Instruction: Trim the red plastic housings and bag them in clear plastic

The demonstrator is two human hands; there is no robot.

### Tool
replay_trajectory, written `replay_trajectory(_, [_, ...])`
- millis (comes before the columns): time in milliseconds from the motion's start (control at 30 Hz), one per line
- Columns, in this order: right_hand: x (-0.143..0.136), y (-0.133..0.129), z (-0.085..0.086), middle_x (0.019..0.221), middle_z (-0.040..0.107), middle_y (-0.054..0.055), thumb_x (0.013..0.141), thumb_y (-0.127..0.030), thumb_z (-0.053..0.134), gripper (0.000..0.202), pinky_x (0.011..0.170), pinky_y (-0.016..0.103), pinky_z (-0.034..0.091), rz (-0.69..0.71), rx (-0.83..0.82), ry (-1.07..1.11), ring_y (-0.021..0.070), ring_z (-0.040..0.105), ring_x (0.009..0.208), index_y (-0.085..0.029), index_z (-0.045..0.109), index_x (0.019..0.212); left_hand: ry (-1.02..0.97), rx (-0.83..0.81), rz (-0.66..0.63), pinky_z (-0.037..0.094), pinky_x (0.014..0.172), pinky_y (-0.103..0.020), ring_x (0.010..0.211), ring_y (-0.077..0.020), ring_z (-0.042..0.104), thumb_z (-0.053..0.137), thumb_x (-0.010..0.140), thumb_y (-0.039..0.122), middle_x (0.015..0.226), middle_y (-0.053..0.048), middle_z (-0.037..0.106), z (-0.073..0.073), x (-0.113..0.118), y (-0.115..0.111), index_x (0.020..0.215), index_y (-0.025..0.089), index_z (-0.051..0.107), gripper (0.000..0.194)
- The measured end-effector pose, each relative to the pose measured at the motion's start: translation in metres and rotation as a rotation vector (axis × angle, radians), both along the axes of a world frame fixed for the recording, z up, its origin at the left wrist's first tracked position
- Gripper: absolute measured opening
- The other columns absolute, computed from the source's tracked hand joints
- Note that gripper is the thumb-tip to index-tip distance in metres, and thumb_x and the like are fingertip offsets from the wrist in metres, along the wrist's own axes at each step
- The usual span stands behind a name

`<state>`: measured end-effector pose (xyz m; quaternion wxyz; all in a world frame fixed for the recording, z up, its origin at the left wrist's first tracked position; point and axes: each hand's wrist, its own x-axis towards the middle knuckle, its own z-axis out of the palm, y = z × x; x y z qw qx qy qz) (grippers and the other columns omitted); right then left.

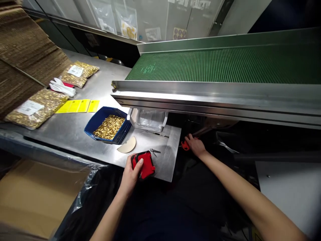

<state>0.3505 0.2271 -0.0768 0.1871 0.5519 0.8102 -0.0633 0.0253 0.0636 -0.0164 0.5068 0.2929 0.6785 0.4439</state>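
Note:
My left hand [131,174] grips a red and black device [144,164] lying at the near edge of the steel table [75,130]. My right hand [195,145] reaches under the conveyor, past the table's right edge, with its fingers on a small red-orange object [185,145]. A blue tray [99,118] filled with small gold parts sits just beyond my left hand. A clear plastic bag [149,118] hangs at the conveyor's end. A beige half-round piece [127,146] lies beside the tray.
A green conveyor belt [225,63] with a steel frame runs across the right. Sealed bags of gold parts [37,107] [77,73], white gloves [61,87] and yellow cards [77,105] lie at the left. Corrugated cardboard [22,50] stands far left; a lined carton [37,197] sits below.

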Motion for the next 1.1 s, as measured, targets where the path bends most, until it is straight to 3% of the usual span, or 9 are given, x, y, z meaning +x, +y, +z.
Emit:
replay_trajectory(167, [0.006,-0.009,-0.006,0.146,0.054,0.012,0.102,-0.022,0.064,0.048,0.088,0.04,0.06,-0.111,-0.016,0.115,0.026,0.065,0.114,-0.024,0.05,0.148,0.078,0.032,-0.118,0.045,0.11,-0.046,0.123,-0.0308,0.061,0.057,0.095,0.062,0.131,-0.01,0.066,-0.008,-0.013,-0.007,0.131,0.023,0.056,0.052])
replay_trajectory(300, [0.015,-0.023,-0.002,0.147,0.049,0.016,0.099,-0.016,0.058,0.061,0.074,0.029,0.055,-0.279,0.029,0.239,0.0216,0.072,0.097,-0.023,0.038,0.156,0.159,0.05,-0.167,0.046,0.108,-0.047,0.121,-0.0308,0.063,0.052,0.098,0.061,0.13,-0.011,0.066,-0.012,-0.021,-0.009,0.132,0.024,0.051,0.05])
replay_trajectory(467, [0.016,-0.039,0.001,0.134,0.055,0.017,0.098,-0.019,0.049,0.046,0.069,0.028,0.052,-0.448,0.12,0.376,0.021,0.073,0.09,-0.017,0.049,0.144,0.286,0.066,-0.232,0.047,0.106,-0.05,0.115,-0.0312,0.065,0.047,0.102,0.059,0.123,-0.012,0.07,-0.013,-0.024,-0.001,0.127,0.022,0.052,0.044])
replay_trajectory(600, [0.022,-0.05,0.018,0.124,0.063,0.011,0.097,-0.025,0.052,0.031,0.074,0.03,0.054,-0.46,0.191,0.479,0.0218,0.072,0.092,-0.021,0.065,0.125,0.353,0.08,-0.342,0.049,0.11,-0.049,0.127,-0.0288,0.064,0.037,0.107,0.052,0.138,-0.014,0.065,-0.015,-0.025,0.006,0.145,0.022,0.044,0.049])
replay_trajectory(700, [0.04,-0.062,0.039,0.118,0.068,0.008,0.097,-0.031,0.051,0.026,0.084,0.035,0.053,-0.473,0.296,0.535,0.0259,0.069,0.1,-0.024,0.069,0.114,0.49,0.116,-0.385,0.041,0.118,-0.053,0.141,-0.0313,0.053,0.039,0.107,0.049,0.151,-0.019,0.054,-0.013,-0.03,0.006,0.157,0.019,0.033,0.058])
replay_trajectory(833, [0.068,-0.083,0.056,0.112,0.069,0.011,0.095,-0.034,0.052,0.025,0.092,0.044,0.051,-0.554,0.489,0.59,0.0312,0.066,0.103,-0.022,0.07,0.108,0.716,0.222,-0.385,0.038,0.12,-0.055,0.138,-0.0343,0.051,0.049,0.104,0.045,0.144,-0.019,0.055,0.001,-0.034,0.013,0.151,0.016,0.045,0.056])
replay_trajectory(900, [0.073,-0.091,0.054,0.108,0.069,0.012,0.095,-0.033,0.051,0.024,0.092,0.043,0.052,-0.582,0.565,0.633,0.0308,0.066,0.101,-0.02,0.069,0.104,0.807,0.28,-0.367,0.039,0.119,-0.052,0.136,-0.0334,0.052,0.049,0.104,0.043,0.142,-0.019,0.055,0.012,-0.032,0.03,0.144,0.016,0.054,0.049])
replay_trajectory(967, [0.072,-0.093,0.047,0.104,0.068,0.011,0.094,-0.031,0.05,0.022,0.093,0.042,0.052,-0.58,0.616,0.677,0.0296,0.066,0.101,-0.02,0.068,0.099,0.873,0.333,-0.38,0.041,0.118,-0.047,0.134,-0.0303,0.054,0.047,0.105,0.041,0.14,-0.017,0.055,0.021,-0.026,0.06,0.132,0.017,0.064,0.04])
replay_trajectory(1100, [0.063,-0.084,0.036,0.099,0.069,0.009,0.092,-0.027,0.051,0.018,0.095,0.043,0.051,-0.547,0.656,0.728,0.0285,0.066,0.098,-0.021,0.068,0.094,0.973,0.362,-0.491,0.039,0.12,-0.045,0.142,-0.0299,0.049,0.052,0.103,0.036,0.15,-0.016,0.052,0.026,-0.008,0.156,0.124,0.02,0.071,0.033])
